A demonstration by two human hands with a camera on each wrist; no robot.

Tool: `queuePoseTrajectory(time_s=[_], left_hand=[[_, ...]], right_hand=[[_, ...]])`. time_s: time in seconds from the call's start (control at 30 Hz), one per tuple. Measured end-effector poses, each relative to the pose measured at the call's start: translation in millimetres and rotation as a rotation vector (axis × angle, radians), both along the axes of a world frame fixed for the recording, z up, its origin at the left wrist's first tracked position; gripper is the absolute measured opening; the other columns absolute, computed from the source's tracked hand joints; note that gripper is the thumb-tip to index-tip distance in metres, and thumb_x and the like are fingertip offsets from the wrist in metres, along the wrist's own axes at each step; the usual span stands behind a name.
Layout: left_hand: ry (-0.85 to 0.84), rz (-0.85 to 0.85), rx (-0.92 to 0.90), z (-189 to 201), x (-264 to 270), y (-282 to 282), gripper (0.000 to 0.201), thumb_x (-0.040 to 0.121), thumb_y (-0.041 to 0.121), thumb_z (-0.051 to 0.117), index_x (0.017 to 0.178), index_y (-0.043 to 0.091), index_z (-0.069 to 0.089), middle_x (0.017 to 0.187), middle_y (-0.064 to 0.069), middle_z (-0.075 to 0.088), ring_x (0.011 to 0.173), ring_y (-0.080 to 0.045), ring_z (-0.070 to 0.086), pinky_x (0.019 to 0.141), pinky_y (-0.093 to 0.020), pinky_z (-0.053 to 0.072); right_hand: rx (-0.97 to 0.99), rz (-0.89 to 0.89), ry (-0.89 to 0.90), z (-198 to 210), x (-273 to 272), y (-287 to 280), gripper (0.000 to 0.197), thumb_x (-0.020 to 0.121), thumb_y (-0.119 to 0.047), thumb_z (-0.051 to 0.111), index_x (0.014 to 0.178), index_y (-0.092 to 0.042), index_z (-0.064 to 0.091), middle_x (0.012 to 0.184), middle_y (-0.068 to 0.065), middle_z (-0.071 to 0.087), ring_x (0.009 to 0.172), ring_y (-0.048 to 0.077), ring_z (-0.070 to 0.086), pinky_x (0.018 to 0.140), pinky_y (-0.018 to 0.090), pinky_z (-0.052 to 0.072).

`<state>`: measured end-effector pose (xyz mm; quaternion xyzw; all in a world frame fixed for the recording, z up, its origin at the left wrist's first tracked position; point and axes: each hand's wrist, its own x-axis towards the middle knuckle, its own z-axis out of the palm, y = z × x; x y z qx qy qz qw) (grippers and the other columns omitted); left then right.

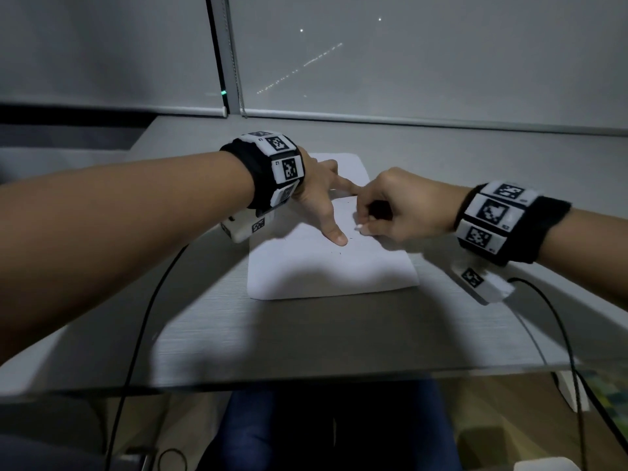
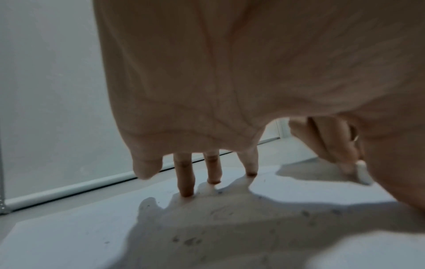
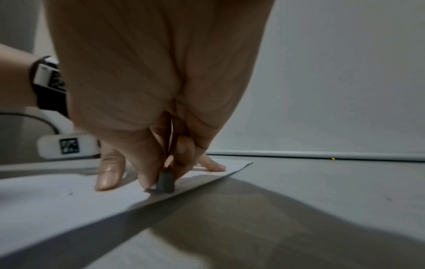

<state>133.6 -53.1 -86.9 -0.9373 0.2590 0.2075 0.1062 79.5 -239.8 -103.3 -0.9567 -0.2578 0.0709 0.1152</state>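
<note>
A white sheet of paper lies flat on the grey desk. My left hand presses on it with fingers spread and straight; in the left wrist view the fingertips touch the paper. My right hand is just right of it, fingers curled, pinching a small eraser end-down against the sheet. In the right wrist view the eraser looks grey and stands on the paper close to its right edge. Dark crumbs dot the sheet.
A lowered roller blind closes off the back of the desk. Black cables run from both wrist units over the desk's front edge. Bare desk surface lies right of the paper and in front of it.
</note>
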Motion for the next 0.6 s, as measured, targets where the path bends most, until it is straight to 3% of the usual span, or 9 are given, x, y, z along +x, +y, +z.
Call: queuePoseTrajectory(time_s=[0.07,0.13,0.2,0.3,0.37,0.43,0.6], left_hand=[[0.029,0.035,-0.024,1.9,-0.5,-2.3,0.127,0.056,0.102,0.065,0.164,0.064,0.009,0.164,0.005,0.026,0.154,-0.032,0.036,0.11,-0.053,0.036],[0.035,0.046,-0.04,2.9,-3.2,-5.8,0.131,0.056,0.106,0.061,0.167,0.057,0.01,0.17,0.004,0.022,0.158,-0.033,0.032,0.117,-0.055,0.033],[-0.013,0.011,-0.042,0.4,-7.7,-10.5,0.133,0.059,0.105,0.061,0.169,0.045,0.015,0.163,-0.002,0.032,0.149,-0.036,0.043,0.109,-0.053,0.04],[-0.062,-0.027,-0.048,-9.6,-11.5,-15.3,0.124,0.067,0.097,0.066,0.166,0.035,0.024,0.145,-0.004,0.041,0.136,-0.038,0.051,0.093,-0.047,0.044],[-0.071,-0.029,-0.047,-12.5,-9.0,-15.2,0.12,0.064,0.099,0.065,0.161,0.035,0.032,0.14,-0.003,0.042,0.133,-0.038,0.05,0.088,-0.046,0.04],[-0.062,-0.022,-0.036,-12.4,-7.2,-13.9,0.121,0.061,0.102,0.063,0.159,0.037,0.034,0.139,-0.002,0.041,0.133,-0.038,0.049,0.089,-0.047,0.04],[-0.05,-0.013,0.007,-11.5,-7.5,-16.3,0.132,0.052,0.108,0.06,0.163,0.05,0.02,0.147,-0.004,0.038,0.136,-0.04,0.048,0.103,-0.055,0.043]], right_hand=[[0.043,-0.021,-0.016,3.1,-0.2,-4.6,0.009,0.089,-0.026,0.081,0.084,-0.019,0.078,0.074,-0.004,0.075,0.065,0.01,0.067,0.065,0.021,0.054],[0.104,-0.099,-0.134,7.8,14.6,-12.0,0.004,0.087,-0.02,0.079,0.086,-0.017,0.08,0.073,-0.002,0.074,0.063,0.012,0.064,0.064,0.024,0.053],[0.109,-0.159,-0.191,10.3,30.8,-15.8,0.004,0.084,-0.018,0.078,0.086,-0.015,0.081,0.073,0.0,0.073,0.063,0.014,0.062,0.064,0.027,0.052],[0.052,-0.154,-0.161,5.7,41.5,-9.5,0.004,0.083,-0.019,0.083,0.083,-0.015,0.082,0.071,-0.003,0.073,0.062,0.006,0.063,0.063,0.02,0.047],[0.05,-0.166,-0.148,1.9,44.0,-4.5,0.006,0.084,-0.018,0.084,0.082,-0.013,0.082,0.072,-0.002,0.075,0.064,0.008,0.066,0.063,0.018,0.049],[0.045,-0.178,-0.148,0.7,44.6,-0.8,0.006,0.087,-0.016,0.081,0.082,-0.012,0.081,0.07,-0.002,0.075,0.067,0.011,0.069,0.065,0.023,0.054],[0.001,-0.15,-0.121,-3.7,37.9,-2.2,0.01,0.092,-0.013,0.075,0.082,-0.011,0.073,0.06,-0.003,0.073,0.065,0.017,0.074,0.07,0.033,0.062]])
